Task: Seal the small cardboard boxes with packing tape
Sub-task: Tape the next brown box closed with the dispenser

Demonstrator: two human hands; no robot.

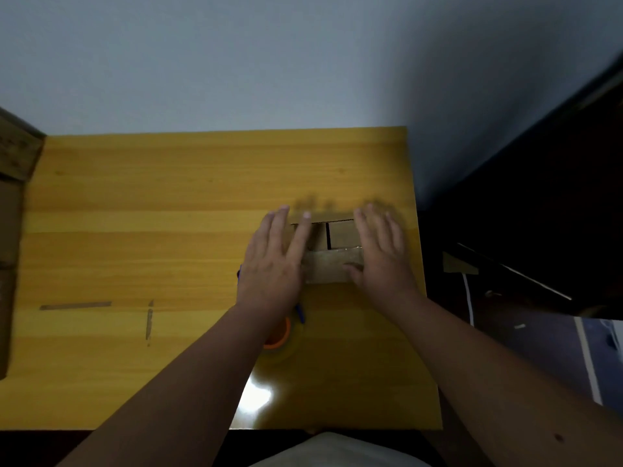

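Lying far left on the yellow tabletop [135, 230] are two thin strips of tape [76, 306]. Going right, the left hand [273, 264] is resting flat on the left end of the small box [332, 256], its fingers [301, 237] straight and a little spread. Peeking out under that arm is an orange tape roll [279, 333]. The box is sitting toward the right side of the tabletop, its long side running left to right, its top flaps facing up with a dark gap between them. The right hand [382, 254] is pressing the right end, fingers straight too. If the hands let go too soon, the flaps might be popping up again, I think, and the tape would be going on crooked.
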